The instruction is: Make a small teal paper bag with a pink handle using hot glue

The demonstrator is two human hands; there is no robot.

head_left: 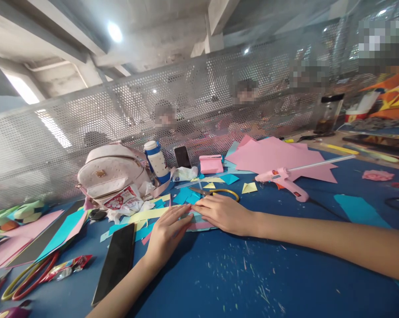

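My left hand (pixel 169 226) and my right hand (pixel 224 215) meet over a small piece of pink and pale blue paper (pixel 202 226) on the blue table. Fingers of both hands are stretched out and lie flat, pressing down on it. Much of that paper is hidden under them. Just behind my right hand are scissors with yellow handles (pixel 230 191). Blue paper scraps (pixel 188 194) lie beyond my fingertips, and a yellow paper strip (pixel 148 215) is beside my left hand. A black phone (pixel 116 260) rests left of my left wrist.
A pink glue gun (pixel 283 180) with its cord lies to the right, near large pink sheets (pixel 268 154). At the back stand a pale backpack (pixel 111 170) and a bottle (pixel 157 161) before a perforated metal screen (pixel 192 101). Red-handled scissors (pixel 36 276) lie at left.
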